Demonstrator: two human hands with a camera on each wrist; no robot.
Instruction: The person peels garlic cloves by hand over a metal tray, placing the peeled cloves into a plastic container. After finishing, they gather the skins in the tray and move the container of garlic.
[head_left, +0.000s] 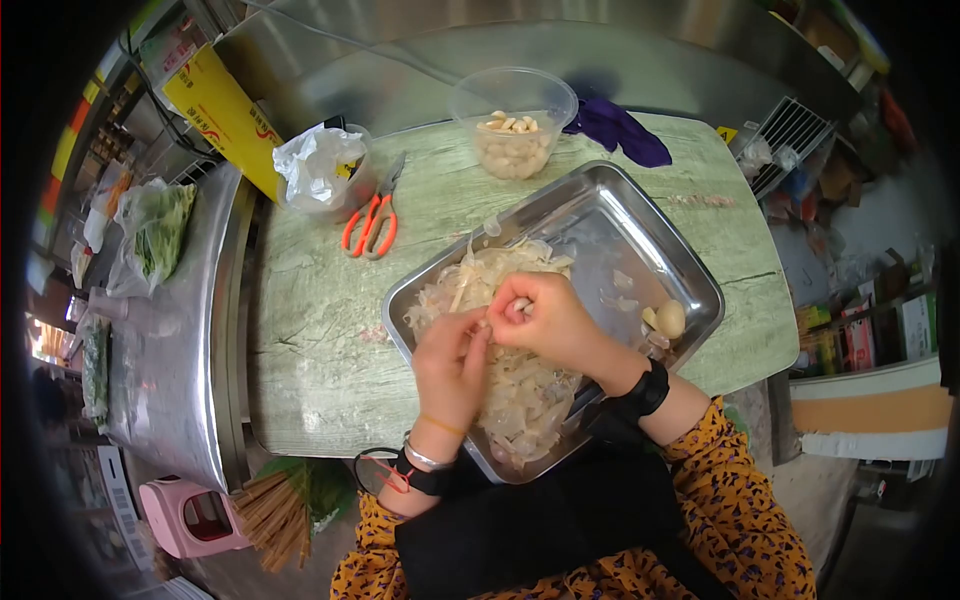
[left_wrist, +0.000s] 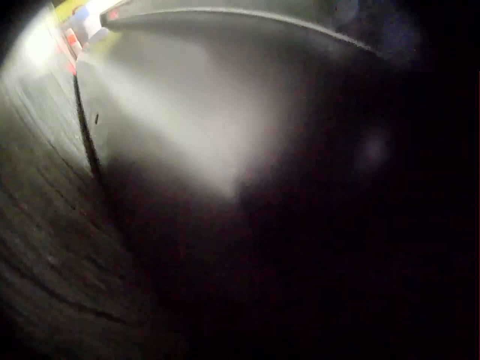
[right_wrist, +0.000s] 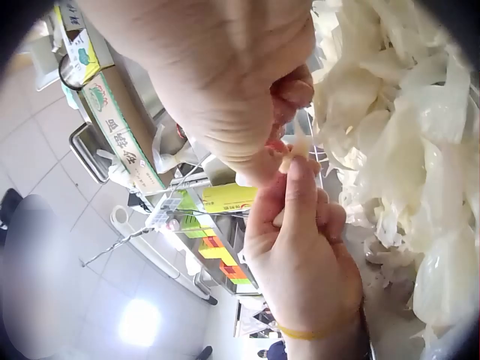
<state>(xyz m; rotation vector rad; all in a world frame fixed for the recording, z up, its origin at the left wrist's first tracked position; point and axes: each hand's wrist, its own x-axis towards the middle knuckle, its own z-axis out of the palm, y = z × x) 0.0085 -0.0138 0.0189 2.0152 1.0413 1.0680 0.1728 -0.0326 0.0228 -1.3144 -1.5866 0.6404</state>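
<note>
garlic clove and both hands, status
Left hand, right hand pinching small pale garlic clove. Rectangular silver metal tray beneath, heaped with translucent pale skins. Nothing visibly blocking.

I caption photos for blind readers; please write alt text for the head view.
A left hand and right hand pinch a small pale piece over a metal tray holding heaped pale skins. Nearby on a green table: a clear tub of pale cloves, orange-handled scissors.

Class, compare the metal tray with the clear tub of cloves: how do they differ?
The tray is rectangular metal; the tub is round and see-through. The tray is larger and shallower than the tub. The tray holds mostly loose skins; the tub holds pale cloves. Both stand open-topped on the table.
</note>
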